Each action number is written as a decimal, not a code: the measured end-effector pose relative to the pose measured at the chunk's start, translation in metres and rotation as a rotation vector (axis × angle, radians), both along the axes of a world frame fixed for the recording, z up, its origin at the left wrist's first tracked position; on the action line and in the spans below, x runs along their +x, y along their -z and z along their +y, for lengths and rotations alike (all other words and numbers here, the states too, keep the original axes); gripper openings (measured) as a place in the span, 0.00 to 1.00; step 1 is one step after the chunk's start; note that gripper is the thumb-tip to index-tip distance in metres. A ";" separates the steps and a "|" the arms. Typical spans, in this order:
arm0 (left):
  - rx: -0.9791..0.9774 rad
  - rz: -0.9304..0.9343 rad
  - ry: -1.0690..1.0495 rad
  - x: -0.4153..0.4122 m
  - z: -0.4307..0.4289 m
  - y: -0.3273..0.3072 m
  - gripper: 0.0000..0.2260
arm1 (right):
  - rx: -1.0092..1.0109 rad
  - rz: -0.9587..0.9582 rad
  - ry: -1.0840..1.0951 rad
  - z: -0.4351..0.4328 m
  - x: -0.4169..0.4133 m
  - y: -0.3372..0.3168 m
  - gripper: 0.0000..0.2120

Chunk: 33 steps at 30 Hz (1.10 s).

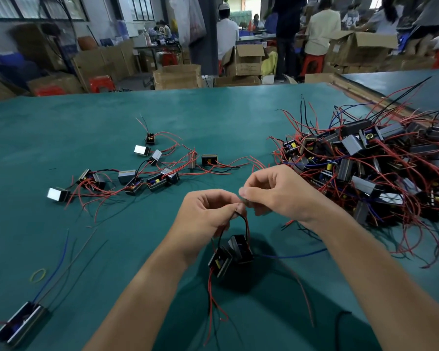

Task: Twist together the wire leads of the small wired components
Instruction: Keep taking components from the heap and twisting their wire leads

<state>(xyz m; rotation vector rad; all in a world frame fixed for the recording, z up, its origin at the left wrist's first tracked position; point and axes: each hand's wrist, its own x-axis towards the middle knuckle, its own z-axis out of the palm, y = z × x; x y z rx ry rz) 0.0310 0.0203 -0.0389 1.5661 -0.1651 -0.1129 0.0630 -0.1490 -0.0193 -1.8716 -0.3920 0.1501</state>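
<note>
Two small black wired components [230, 257] hang side by side above the green table [61, 138], below my hands. Their red and black wire leads [245, 224] rise in a loop to my fingertips. My left hand [205, 214] pinches the leads at the top of that loop. My right hand [276, 191] pinches the lead ends right beside the left fingertips; its fingertips are blurred. More red leads [213, 305] trail down from the components toward me.
A big heap of components [380, 165] with tangled red, black and blue wires fills the right side. A scattered group of components [142, 173] lies at centre left. One long component [18, 323] and a yellow rubber band [38, 274] lie near left.
</note>
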 end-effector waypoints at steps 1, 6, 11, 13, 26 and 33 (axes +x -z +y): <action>-0.028 0.042 -0.003 0.001 0.002 0.000 0.10 | 0.026 -0.024 -0.024 -0.002 -0.001 -0.001 0.09; -0.162 0.215 0.031 0.006 0.005 0.000 0.02 | -0.004 -0.144 -0.150 -0.012 -0.001 -0.003 0.14; -0.180 0.284 0.101 0.008 0.010 0.001 0.06 | -0.076 -0.220 -0.154 -0.010 0.000 -0.001 0.14; -0.170 0.299 0.126 0.008 0.011 0.000 0.05 | -0.101 -0.246 -0.152 -0.010 0.001 -0.001 0.11; -0.038 0.196 0.082 0.006 0.010 0.003 0.06 | -0.063 -0.052 -0.198 -0.014 0.002 0.001 0.06; 0.214 -0.298 -0.049 0.003 0.003 0.009 0.01 | 0.054 0.490 -0.210 -0.007 0.000 -0.001 0.05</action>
